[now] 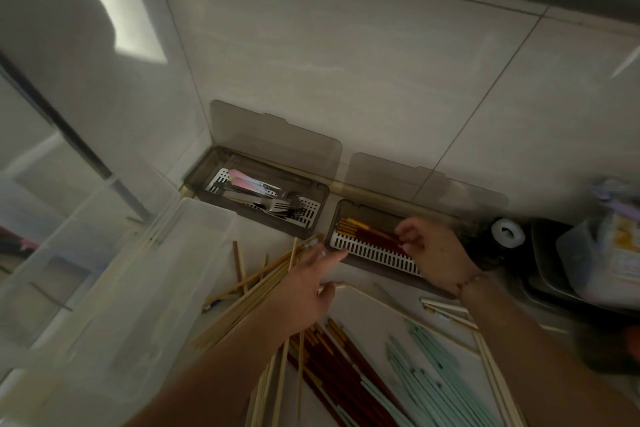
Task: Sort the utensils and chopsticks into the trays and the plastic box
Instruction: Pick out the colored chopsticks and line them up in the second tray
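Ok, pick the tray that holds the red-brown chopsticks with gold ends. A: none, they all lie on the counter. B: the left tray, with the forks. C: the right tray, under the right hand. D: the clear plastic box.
C: the red-brown chopsticks lie on the white slotted insert of the right tray, where the right hand pinches them; the left tray holds metal forks and pastel-handled utensils.

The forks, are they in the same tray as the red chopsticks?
No, the forks lie in the left tray, while the red chopsticks are in the right tray.
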`<state>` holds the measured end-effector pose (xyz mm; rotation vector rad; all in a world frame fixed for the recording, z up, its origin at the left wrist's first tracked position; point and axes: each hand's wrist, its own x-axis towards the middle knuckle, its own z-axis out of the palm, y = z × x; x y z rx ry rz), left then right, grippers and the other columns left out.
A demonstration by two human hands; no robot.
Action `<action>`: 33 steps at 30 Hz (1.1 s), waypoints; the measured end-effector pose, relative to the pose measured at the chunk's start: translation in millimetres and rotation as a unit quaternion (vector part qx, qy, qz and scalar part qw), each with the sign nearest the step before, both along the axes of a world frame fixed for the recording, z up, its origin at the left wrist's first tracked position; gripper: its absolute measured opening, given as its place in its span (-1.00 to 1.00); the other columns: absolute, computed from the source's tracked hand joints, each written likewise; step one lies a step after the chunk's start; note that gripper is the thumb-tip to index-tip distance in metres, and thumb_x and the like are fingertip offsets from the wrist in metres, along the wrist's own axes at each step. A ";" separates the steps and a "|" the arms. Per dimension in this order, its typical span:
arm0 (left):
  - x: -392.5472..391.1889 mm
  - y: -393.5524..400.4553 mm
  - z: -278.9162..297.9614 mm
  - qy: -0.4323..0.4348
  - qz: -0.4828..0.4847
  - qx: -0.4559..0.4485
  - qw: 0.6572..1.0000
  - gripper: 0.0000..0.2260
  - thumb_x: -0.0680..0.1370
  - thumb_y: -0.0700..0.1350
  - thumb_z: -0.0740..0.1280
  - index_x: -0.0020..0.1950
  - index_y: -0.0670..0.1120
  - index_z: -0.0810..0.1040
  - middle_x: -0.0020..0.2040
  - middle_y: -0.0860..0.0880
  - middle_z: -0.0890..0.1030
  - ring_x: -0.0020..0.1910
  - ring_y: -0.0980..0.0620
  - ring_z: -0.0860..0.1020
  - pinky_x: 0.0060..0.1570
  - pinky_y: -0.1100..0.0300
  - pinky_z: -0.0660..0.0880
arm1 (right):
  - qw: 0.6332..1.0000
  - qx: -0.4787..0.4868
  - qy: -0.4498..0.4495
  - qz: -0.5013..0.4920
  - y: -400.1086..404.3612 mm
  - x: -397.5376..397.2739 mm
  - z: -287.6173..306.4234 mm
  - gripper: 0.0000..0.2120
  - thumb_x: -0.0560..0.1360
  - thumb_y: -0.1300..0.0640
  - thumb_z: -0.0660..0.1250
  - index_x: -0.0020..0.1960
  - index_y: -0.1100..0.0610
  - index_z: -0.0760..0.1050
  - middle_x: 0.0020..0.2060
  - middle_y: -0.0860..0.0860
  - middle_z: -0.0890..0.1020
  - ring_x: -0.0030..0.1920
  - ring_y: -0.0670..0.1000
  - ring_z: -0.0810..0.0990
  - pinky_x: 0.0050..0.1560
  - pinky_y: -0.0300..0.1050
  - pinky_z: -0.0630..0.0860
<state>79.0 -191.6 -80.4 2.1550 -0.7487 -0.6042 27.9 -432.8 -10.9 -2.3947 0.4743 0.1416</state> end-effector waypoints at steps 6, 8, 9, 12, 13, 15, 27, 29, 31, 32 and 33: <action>-0.6 -1.3 0.4 0.009 0.008 0.000 1.000 -0.42 0.58 -0.07 0.26 0.40 0.46 0.11 0.55 0.12 0.07 0.52 0.15 0.01 0.42 0.03 0.28 | 0.988 -0.110 0.090 0.062 -3.4 29.2 -32.2 -0.78 0.41 0.24 0.40 -0.18 -0.09 0.56 -0.18 -0.08 0.63 -0.06 -0.02 0.62 -0.06 -0.21 0.52; -0.5 -0.9 0.9 0.008 0.007 0.003 1.000 -0.43 0.59 -0.08 0.25 0.42 0.44 0.10 0.56 0.12 0.07 0.53 0.15 0.00 0.41 0.02 0.30 | 0.979 -0.143 0.115 0.089 -3.5 34.2 -37.3 -0.80 0.41 0.23 0.41 -0.14 -0.09 0.60 -0.04 -0.01 0.65 0.00 0.03 0.61 0.04 -0.12 0.55; -0.3 -0.9 0.6 0.006 0.004 0.005 1.000 -0.43 0.59 -0.08 0.25 0.42 0.43 0.10 0.56 0.12 0.06 0.53 0.15 -0.01 0.42 0.04 0.29 | 0.972 -0.167 0.123 0.111 -3.6 35.8 -39.3 -0.80 0.41 0.21 0.41 -0.10 -0.09 0.61 0.01 0.00 0.64 0.03 0.04 0.60 0.08 -0.09 0.55; -0.6 -0.7 0.1 0.002 0.000 0.005 1.000 -0.42 0.59 -0.07 0.25 0.43 0.43 0.09 0.55 0.14 0.05 0.53 0.14 0.01 0.39 0.16 0.22 | 0.949 -0.230 0.127 0.172 -4.4 40.0 -42.4 -0.85 0.43 0.16 0.38 -0.07 -0.08 0.59 0.05 -0.02 0.58 0.06 0.05 0.55 0.04 -0.10 0.52; -0.5 -0.9 0.1 0.003 0.000 0.004 1.000 -0.42 0.59 -0.07 0.25 0.43 0.43 0.09 0.55 0.14 0.05 0.53 0.14 0.02 0.36 0.19 0.21 | 0.943 -0.247 0.123 0.184 -5.1 41.3 -42.8 -0.88 0.44 0.13 0.36 -0.08 -0.07 0.57 0.04 -0.02 0.57 0.05 0.05 0.55 0.01 -0.11 0.51; -0.1 -1.1 0.4 0.000 0.001 0.002 1.000 -0.42 0.59 -0.08 0.26 0.43 0.42 0.10 0.56 0.13 0.05 0.52 0.13 0.03 0.35 0.21 0.22 | 0.934 -0.282 0.122 0.183 -8.1 43.7 -43.4 -0.98 0.46 0.05 0.34 -0.12 -0.06 0.52 -0.01 -0.01 0.58 -0.02 0.05 0.56 -0.09 -0.13 0.50; -1.1 -1.1 -5.8 -0.022 0.004 -0.004 1.000 -0.37 0.58 -0.08 0.28 0.40 0.50 0.07 0.57 0.09 0.06 0.51 0.17 0.03 0.39 0.18 0.20 | 0.964 -0.225 -0.135 0.030 34.4 -38.7 -9.0 -0.81 0.50 -0.13 0.27 -0.26 -0.13 0.43 -0.44 -0.19 0.45 -0.46 -0.22 0.38 -0.49 -0.37 0.18; -1.2 -1.5 -7.1 -0.020 0.004 -0.001 1.000 -0.36 0.58 -0.08 0.28 0.38 0.53 0.06 0.57 0.11 0.04 0.49 0.20 0.01 0.39 0.17 0.20 | 0.974 -0.205 -0.074 0.055 62.5 -75.7 -16.1 -0.84 0.44 -0.16 0.26 -0.26 -0.14 0.40 -0.45 -0.17 0.45 -0.45 -0.20 0.43 -0.49 -0.31 0.29; -0.7 -1.3 -7.0 -0.017 0.002 -0.006 1.000 -0.37 0.58 -0.08 0.28 0.38 0.52 0.07 0.57 0.11 0.04 0.46 0.25 0.00 0.40 0.14 0.24 | 0.980 -0.182 0.023 0.076 85.1 -103.9 -30.7 -0.85 0.43 -0.18 0.23 -0.13 -0.12 0.45 -0.29 -0.17 0.54 -0.29 -0.18 0.55 -0.32 -0.22 0.44; -0.5 -1.2 -6.6 -0.018 0.003 -0.008 1.000 -0.38 0.58 -0.08 0.28 0.39 0.51 0.08 0.57 0.10 0.05 0.47 0.24 0.01 0.41 0.13 0.26 | 0.982 -0.164 0.059 0.078 93.1 -113.6 -38.1 -0.82 0.44 -0.18 0.21 -0.05 -0.13 0.45 -0.17 -0.17 0.56 -0.17 -0.15 0.58 -0.21 -0.21 0.47; -0.7 -1.3 -6.2 -0.025 0.005 -0.005 1.000 -0.39 0.58 -0.07 0.28 0.40 0.48 0.09 0.56 0.09 0.07 0.50 0.19 0.04 0.40 0.13 0.27 | 0.981 -0.156 0.086 0.079 100.0 -120.1 -44.4 -0.79 0.46 -0.17 0.18 0.02 -0.13 0.45 -0.06 -0.16 0.55 -0.07 -0.13 0.59 -0.13 -0.21 0.48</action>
